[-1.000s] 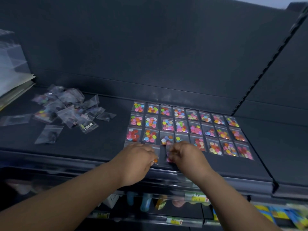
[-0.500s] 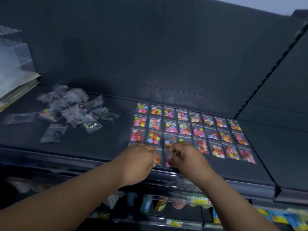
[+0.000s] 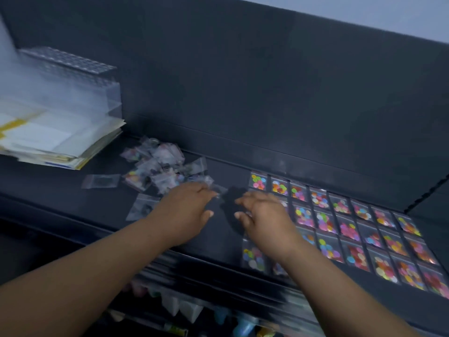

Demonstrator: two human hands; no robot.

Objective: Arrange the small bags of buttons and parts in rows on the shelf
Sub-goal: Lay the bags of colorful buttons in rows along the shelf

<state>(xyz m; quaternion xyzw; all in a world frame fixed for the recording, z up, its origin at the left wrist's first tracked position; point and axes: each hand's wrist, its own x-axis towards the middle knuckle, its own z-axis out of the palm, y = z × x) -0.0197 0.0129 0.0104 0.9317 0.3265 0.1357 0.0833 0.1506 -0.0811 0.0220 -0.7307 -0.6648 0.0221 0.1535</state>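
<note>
Both hands have left the front row of the grid and swung left toward the loose pile of bags on the shelf. The left hand reaches its edge, fingers spread and holding nothing; the right hand hovers open beside the sorted rows. It looks like another bag is about to be fetched. No writing is readable on the stack of papers.

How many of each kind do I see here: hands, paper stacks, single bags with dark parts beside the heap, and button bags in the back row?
Hands: 2 (left hand, right hand)
Paper stack: 1
Single dark-part bags: 2
Back-row button bags: 8
Total: 13
</note>
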